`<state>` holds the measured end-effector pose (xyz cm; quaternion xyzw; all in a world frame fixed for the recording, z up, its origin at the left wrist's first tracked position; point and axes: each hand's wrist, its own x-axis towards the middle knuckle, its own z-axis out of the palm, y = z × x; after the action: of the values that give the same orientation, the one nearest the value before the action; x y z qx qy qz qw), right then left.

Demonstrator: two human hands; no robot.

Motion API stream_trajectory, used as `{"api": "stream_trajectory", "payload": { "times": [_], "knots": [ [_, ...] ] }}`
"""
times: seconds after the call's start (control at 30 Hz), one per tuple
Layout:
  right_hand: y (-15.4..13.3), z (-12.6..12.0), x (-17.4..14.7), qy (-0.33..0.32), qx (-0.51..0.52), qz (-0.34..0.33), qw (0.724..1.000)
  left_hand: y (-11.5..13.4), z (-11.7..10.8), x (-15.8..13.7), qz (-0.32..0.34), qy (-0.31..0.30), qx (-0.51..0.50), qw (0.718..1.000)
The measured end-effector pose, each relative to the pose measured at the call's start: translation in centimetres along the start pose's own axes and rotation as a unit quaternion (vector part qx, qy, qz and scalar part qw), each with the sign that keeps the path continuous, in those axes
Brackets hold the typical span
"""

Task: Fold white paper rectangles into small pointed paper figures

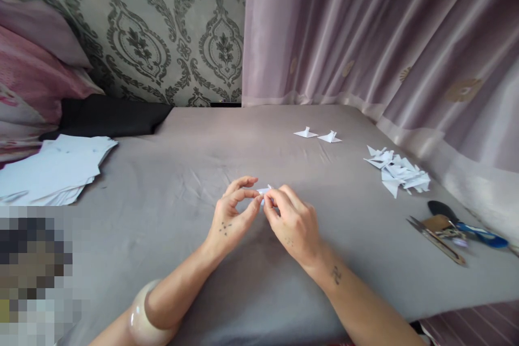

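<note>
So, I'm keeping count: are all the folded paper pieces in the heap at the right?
No: two folded pieces sit beyond the right hand, apart from the heap.

A: What's the stuff in the fingers?
B: White paper, smooth and matt. The heaped paper folds to their right look the same.
A: And beneath them?
B: The desk is covered in grey cloth, matt and lightly creased.
A: Anything shinier?
B: The curtain beyond the fingers, satiny cloth with a soft sheen. Nearer than the fingers, on the left, the bangle is smooth and glossy.
A: Far right of them?
B: A pointed tool that looks metal.
</note>
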<state>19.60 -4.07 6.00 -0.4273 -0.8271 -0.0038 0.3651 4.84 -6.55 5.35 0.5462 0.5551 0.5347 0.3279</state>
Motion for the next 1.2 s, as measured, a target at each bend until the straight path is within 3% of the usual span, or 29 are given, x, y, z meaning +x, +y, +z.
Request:
{"api": "stream_trajectory", "payload": {
  "times": [0.23, 0.5, 0.97, 1.2],
  "knots": [
    [-0.06, -0.39, 0.06, -0.015, 0.073, 0.016, 0.997, -0.4, -0.08, -0.11, 0.027, 0.006, 0.02, 0.999],
    [-0.04, -0.49, -0.02, -0.028, 0.086, 0.011, 0.996, -0.15, -0.27, 0.07, 0.034, 0.011, 0.052, 0.998],
    [0.25, -0.17, -0.26, -0.009, 0.021, -0.004, 1.0, 0.29, -0.09, -0.03, 0.081, 0.026, 0.168, 0.982],
    [-0.04, -0.07, -0.18, 0.006, 0.01, -0.015, 1.0, 0.43, 0.0, -0.05, 0.076, 0.039, 0.177, 0.98]
  ]
}}
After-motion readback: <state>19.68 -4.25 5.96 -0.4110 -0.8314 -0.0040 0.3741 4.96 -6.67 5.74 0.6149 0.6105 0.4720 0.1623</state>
